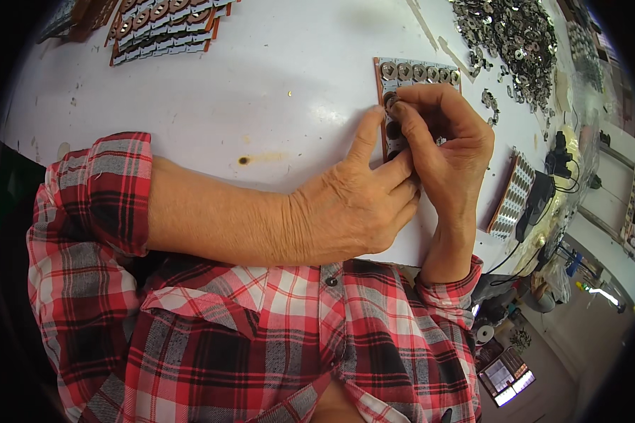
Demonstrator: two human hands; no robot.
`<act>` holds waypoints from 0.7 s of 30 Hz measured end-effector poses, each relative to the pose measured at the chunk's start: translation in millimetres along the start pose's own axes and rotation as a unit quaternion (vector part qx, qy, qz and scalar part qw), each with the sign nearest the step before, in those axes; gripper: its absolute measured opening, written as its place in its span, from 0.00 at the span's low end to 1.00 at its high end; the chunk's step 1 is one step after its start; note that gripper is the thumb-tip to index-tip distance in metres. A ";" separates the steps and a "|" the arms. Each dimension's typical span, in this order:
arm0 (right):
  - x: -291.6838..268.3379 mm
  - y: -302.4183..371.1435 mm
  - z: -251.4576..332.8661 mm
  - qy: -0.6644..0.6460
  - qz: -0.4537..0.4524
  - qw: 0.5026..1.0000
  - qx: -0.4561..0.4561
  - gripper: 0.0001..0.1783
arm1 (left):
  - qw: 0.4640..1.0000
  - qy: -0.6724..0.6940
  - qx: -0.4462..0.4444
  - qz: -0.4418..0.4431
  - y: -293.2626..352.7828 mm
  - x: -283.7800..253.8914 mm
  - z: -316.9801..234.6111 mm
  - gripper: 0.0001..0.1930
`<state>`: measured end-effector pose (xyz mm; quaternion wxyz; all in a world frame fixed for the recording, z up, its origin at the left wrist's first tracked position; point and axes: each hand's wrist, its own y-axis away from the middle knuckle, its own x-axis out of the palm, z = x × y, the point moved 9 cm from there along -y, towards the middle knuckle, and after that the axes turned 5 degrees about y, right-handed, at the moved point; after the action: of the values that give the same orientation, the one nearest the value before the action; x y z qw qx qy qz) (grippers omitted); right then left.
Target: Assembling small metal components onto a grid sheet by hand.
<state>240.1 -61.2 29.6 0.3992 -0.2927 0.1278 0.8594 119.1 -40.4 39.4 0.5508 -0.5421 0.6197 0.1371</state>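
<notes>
Under my hands lies a circuit board panel (421,61) with a brown edge and a far row of round silver metal parts. My right hand (455,134) is closed, thumb and finger pinching a small round metal clip (393,103) over the panel's left column; the fingers partly cover it. From the left reaches my left hand (363,194), one digit stretched along the panel's left edge, the others bent across its near part. Dark round spots (393,130) show on the board between my hands. Much of the panel's near side is hidden.
A heap of loose silver metal clips (511,46) spreads at the far right. Stacked circuit panels (166,28) lie at the far left. Another filled panel (513,197) leans near the right edge, beside a black device (536,204) with cables. The white table (190,106) has a burn mark.
</notes>
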 end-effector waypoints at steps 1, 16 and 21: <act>-0.1 0.8 0.7 0.008 -0.006 1.000 -0.001 0.06 | 1.000 0.009 -0.010 0.002 0.0 -0.3 1.4 0.12; -2.1 -8.1 1.1 0.066 0.007 0.997 -0.044 0.05 | 1.000 0.008 0.011 -0.026 -5.1 -2.7 2.3 0.13; -8.5 -4.0 0.0 0.000 0.004 1.000 -0.003 0.08 | 0.999 0.014 0.019 0.024 -3.8 -4.9 4.5 0.18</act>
<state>247.5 -63.8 34.9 0.3951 -0.2935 0.1268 0.8612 123.7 -35.8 43.5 0.5487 -0.5189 0.6424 0.1308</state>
